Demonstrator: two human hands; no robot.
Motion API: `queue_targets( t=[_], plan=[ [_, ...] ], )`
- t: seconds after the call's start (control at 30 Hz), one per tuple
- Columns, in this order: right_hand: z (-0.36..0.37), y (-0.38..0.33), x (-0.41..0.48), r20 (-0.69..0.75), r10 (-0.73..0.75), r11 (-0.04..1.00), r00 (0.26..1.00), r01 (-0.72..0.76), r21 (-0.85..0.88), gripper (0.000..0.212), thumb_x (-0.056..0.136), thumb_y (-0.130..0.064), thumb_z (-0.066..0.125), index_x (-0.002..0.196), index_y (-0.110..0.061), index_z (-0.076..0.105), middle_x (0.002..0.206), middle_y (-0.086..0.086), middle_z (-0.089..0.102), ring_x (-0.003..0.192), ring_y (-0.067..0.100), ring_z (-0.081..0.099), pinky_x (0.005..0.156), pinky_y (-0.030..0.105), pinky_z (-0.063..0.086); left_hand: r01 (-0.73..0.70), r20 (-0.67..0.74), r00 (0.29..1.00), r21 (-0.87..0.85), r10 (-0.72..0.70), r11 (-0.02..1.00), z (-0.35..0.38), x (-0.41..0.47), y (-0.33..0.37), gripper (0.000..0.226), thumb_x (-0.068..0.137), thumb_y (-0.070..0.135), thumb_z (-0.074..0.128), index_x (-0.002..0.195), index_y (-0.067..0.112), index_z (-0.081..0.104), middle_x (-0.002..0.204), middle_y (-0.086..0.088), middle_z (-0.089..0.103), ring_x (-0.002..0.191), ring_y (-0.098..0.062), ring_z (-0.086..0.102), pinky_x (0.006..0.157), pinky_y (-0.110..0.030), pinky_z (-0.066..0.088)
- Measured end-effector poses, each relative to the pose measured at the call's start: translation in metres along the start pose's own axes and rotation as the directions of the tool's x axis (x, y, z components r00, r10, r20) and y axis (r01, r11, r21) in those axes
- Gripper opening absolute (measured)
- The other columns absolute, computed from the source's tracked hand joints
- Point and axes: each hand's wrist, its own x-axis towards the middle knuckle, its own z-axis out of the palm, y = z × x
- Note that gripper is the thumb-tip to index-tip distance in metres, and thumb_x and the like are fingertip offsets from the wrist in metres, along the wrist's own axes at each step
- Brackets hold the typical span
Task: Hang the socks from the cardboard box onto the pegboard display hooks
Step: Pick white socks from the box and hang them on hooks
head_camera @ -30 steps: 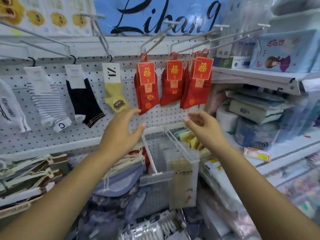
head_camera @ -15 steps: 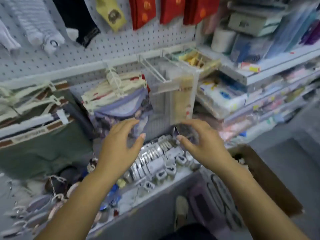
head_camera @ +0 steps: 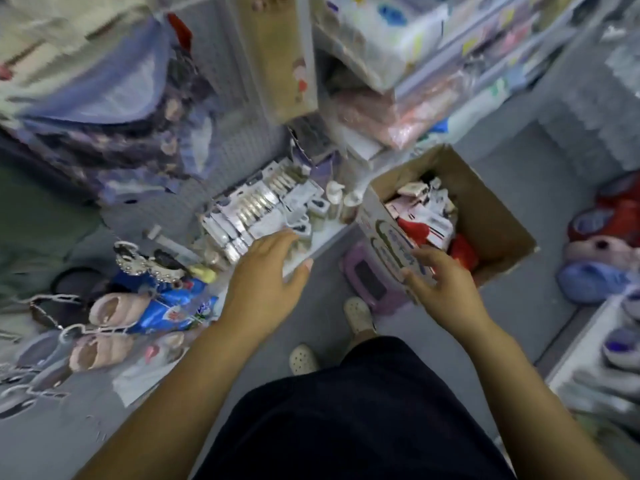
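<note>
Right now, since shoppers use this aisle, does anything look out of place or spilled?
Nothing looks spilled. The cardboard box stands open on the aisle floor, with the socks piled loosely inside it. A purple plastic item lies on the floor right beside it, in the walkway.

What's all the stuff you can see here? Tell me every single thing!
cardboard box: one, brown, open on the floor at right
socks: many packs, white, pink and red, inside the box
purple plastic thing: one, purple, on the floor beside the box
small packets: a row, white, on the low shelf
blue packs: some, blue, low at left
hanging clothes packs: several, purple and blue, top left
slippers: a few, red, pink and blue, far right
clogs: two, white, on the person's feet
left hand: one, open, over the shelf edge
right hand: one, open, at the box's near wall
</note>
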Motion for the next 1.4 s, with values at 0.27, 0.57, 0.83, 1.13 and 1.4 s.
queue_targets(
  t=[0.27,0.57,0.83,1.13,1.4],
  plan=[
    [-0.024,0.104,0.065,-0.011,0.309,0.95,0.951,-0.308,0.059,0.029,0.095,-0.027,0.068,0.12,-0.012,0.068,0.119,0.009,0.071,0.109,0.027,0.065,0.09,0.029,0.045,-0.037,0.278,0.96,0.13,-0.001,0.991,0.09,0.059,0.047,0.05,0.099,0.035,0.061,0.141,0.009,0.055,0.146,-0.011,0.055,0.134,-0.03,0.05,0.108,-0.049,0.043],
    [-0.01,0.187,0.189,0.118,0.495,0.844,0.861,-0.509,0.168,0.042,0.099,-0.029,0.061,0.135,-0.008,0.058,0.134,0.012,0.064,0.124,0.028,0.059,0.103,0.034,0.047,-0.158,0.459,0.888,0.256,0.025,0.954,0.173,0.172,0.074,0.059,0.1,0.035,0.058,0.149,0.005,0.045,0.161,-0.017,0.036,0.147,-0.036,0.035,0.116,-0.052,0.035],
    [0.013,0.23,0.246,0.242,0.527,0.833,0.815,-0.552,0.043,0.062,0.101,-0.028,0.057,0.157,-0.025,0.03,0.156,0.014,0.037,0.144,0.036,0.03,0.12,0.045,0.03,-0.207,0.471,0.882,0.39,-0.001,0.897,0.223,0.219,0.051,0.066,0.105,0.04,0.043,0.161,0.014,0.02,0.172,-0.008,0.001,0.158,-0.026,-0.003,0.127,-0.052,0.002],
    [0.017,0.256,0.253,0.269,0.494,0.85,0.827,-0.394,-0.35,0.04,0.096,-0.042,0.062,0.127,-0.016,0.062,0.139,0.016,0.048,0.134,0.039,0.031,0.104,0.044,0.034,-0.227,0.497,0.867,0.35,0.025,0.909,0.223,0.213,0.026,0.064,0.102,0.046,0.032,0.159,0.016,0.028,0.172,-0.002,0.004,0.158,-0.023,0.008,0.126,-0.054,0.011],
    [-0.007,0.218,0.218,0.103,0.211,0.971,0.972,-0.221,0.092,0.039,0.096,-0.039,0.063,0.09,-0.001,0.063,0.081,0.014,0.065,0.08,0.032,0.062,0.073,0.047,0.051,-0.016,0.338,0.941,0.05,-0.002,0.999,0.22,0.202,0.067,0.041,0.103,0.033,0.055,0.135,0.008,0.058,0.138,-0.009,0.06,0.129,-0.024,0.054,0.105,-0.045,0.046]
  ],
)
